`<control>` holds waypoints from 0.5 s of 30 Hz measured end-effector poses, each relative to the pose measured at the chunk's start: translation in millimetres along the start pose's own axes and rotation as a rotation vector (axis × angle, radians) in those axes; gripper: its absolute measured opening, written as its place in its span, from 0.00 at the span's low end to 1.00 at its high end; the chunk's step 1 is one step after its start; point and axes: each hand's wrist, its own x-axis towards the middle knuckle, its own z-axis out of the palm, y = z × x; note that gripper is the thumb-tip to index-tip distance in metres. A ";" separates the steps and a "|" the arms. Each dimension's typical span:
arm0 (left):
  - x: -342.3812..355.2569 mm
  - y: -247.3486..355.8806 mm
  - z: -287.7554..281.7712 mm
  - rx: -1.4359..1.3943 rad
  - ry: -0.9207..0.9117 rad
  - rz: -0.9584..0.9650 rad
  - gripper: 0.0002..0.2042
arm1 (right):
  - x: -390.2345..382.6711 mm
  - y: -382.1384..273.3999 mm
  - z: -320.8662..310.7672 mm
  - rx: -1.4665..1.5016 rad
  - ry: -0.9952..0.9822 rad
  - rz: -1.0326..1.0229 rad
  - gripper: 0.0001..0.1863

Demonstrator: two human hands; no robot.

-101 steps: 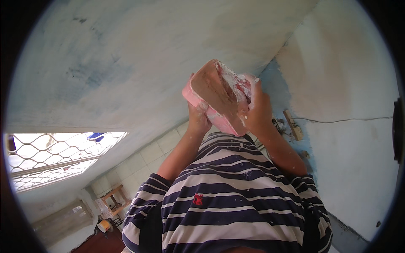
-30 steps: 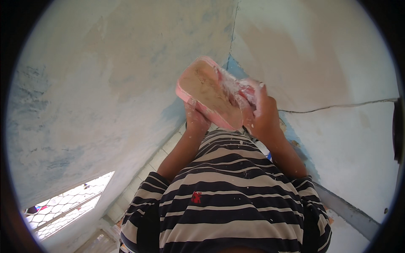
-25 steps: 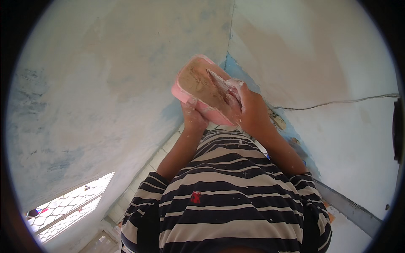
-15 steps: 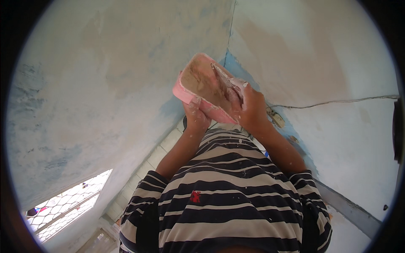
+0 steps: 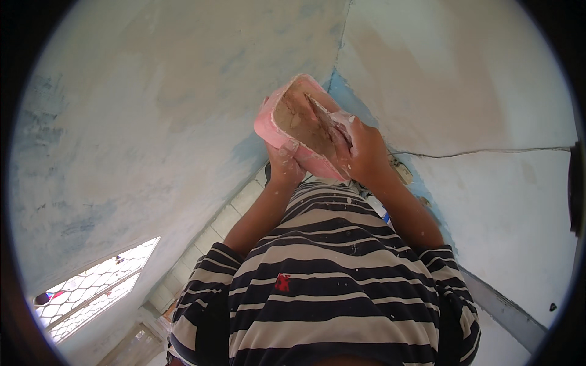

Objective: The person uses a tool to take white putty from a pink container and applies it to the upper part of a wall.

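Note:
A pink plastic tub [image 5: 273, 131] with rounded corners is held up in front of my chest, tilted. Beige putty [image 5: 292, 125] coats its inside. My left hand [image 5: 284, 160] grips it from the left and below, thumb on the near wall, with the other fingers mostly hidden behind the tub. My right hand [image 5: 365, 149] is closed on a putty-smeared scraper [image 5: 325, 114], whose flat blade reaches into the tub along its right side. The scraper's handle is hidden in my fingers. White smears cover the fingers of my right hand.
Patchy plastered walls meet in a corner beyond the tub, with bare blue paint [image 5: 349, 97] there. A thin cable [image 5: 482, 150] runs along the right wall to a socket box [image 5: 401, 172]. A window with a wire grille [image 5: 101, 287] is at lower left, near white tiles [image 5: 227, 219].
The tub has tipped so that more of its inner wall shows, and it has shifted slightly right. Both hands keep their grip, and the scraper stays inside.

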 end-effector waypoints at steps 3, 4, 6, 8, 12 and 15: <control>1.6 4.0 -1.3 0.014 0.017 -0.018 0.36 | -7.6 12.0 12.6 0.041 0.098 -0.021 0.15; 2.1 0.7 -6.2 0.014 0.016 -0.004 0.36 | -8.9 13.6 14.1 0.079 0.122 0.003 0.16; 4.6 -1.3 -11.5 0.005 0.043 0.008 0.35 | -9.2 12.6 13.7 0.152 0.124 0.083 0.16; 7.7 -1.1 -13.0 -0.026 0.095 -0.002 0.33 | -6.1 6.4 6.1 0.216 0.090 0.188 0.16; 10.3 5.5 -7.7 -0.115 0.191 -0.061 0.29 | -2.8 3.1 0.6 0.207 0.155 0.161 0.16; 9.7 6.5 -2.6 -0.115 0.173 -0.044 0.28 | -4.4 2.8 -0.8 0.162 0.183 0.152 0.15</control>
